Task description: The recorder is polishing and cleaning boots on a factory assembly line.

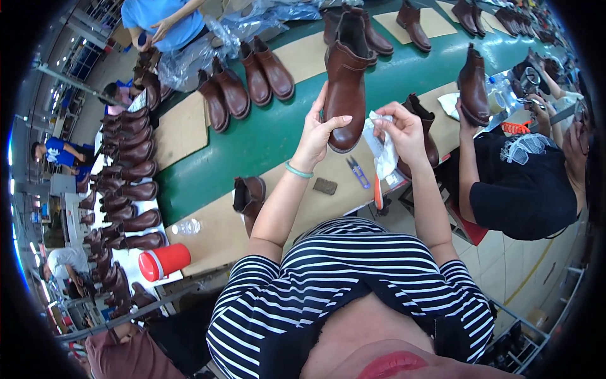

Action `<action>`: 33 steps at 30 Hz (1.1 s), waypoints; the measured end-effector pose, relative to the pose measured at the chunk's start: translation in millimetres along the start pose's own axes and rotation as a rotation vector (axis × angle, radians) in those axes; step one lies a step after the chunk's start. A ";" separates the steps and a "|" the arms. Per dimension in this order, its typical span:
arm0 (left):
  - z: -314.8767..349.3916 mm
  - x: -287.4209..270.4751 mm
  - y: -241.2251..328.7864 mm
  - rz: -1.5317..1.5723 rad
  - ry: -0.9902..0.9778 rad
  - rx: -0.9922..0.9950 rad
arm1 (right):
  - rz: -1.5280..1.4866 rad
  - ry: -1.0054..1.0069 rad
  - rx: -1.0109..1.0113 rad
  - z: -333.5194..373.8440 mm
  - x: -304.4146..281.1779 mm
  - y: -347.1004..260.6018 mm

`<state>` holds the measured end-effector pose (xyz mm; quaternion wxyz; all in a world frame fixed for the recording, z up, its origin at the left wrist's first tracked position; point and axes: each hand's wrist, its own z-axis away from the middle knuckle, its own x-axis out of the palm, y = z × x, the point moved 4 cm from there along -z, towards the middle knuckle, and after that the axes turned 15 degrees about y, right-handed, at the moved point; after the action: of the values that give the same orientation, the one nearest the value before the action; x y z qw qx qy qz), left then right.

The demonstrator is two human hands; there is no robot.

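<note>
A brown leather ankle boot (346,85) is raised above the bench, its toe pointing down toward me. My left hand (315,131) is closed around its side, with the thumb across the toe area. Just right of the toe, my right hand (404,131) pinches a crumpled white cloth (384,156) that hangs below the fingers. Cloth and boot are close together; whether they touch I cannot tell. Beneath them on the brown paper lie purple-handled thread snips (358,174) and a small dark brown block (325,186). An orange-handled tool (378,192) is partly hidden by the cloth.
Another boot (250,197) stands by my left forearm, and one (424,129) behind my right. Pairs of boots (255,79) line the green bench (189,161). Left are rows of boots (136,170) and a red jug (165,261). A co-worker (517,170) at right holds a boot.
</note>
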<state>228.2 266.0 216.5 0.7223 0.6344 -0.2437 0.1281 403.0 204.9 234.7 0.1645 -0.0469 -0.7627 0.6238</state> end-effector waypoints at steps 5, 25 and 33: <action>43.7 -30.0 12.3 -0.023 0.096 -0.004 | 0.024 -0.115 -0.031 10.5 46.8 1.5; 214.9 -255.1 -120.6 -0.140 0.563 -0.175 | 0.144 -0.473 0.826 133.6 70.3 162.2; 260.6 -271.4 -16.6 -1.136 0.931 0.351 | 0.475 -0.503 0.249 143.5 177.3 110.1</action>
<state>-43.3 41.9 82.5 0.5940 0.6485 0.4752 0.0275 177.0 143.6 138.2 -0.1728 -0.0475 -0.6655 0.7246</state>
